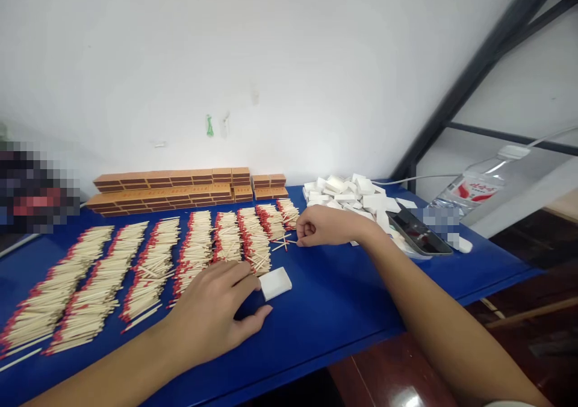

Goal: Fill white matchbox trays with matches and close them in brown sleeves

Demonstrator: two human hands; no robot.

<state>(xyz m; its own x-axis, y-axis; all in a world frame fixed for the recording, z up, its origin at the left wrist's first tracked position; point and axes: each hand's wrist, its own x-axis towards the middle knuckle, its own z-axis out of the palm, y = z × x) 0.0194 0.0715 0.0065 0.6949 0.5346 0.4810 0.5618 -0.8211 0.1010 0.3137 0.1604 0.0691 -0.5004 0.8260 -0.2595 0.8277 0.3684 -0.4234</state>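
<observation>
A small white matchbox tray [276, 283] lies on the blue table, its hollow side facing up. My left hand [221, 307] rests beside it, with the index fingertip at the tray's left edge and the thumb spread away below. Several long rows of red-tipped matches [192, 253] spread over the table beyond and left of that hand. My right hand [318, 226] is closed in a pinch at the end of a match, just right of a few loose, crossed matches [282, 242]. Its fingertips are partly hidden by the curled fingers.
Orange-brown matchboxes [167, 190] stand stacked along the wall. A pile of white matchbox trays [347, 193] sits at the back right. A dark phone [418, 229] and a clear plastic bottle [478, 184] are farther right. The blue table's front edge [316, 365] runs below my hands.
</observation>
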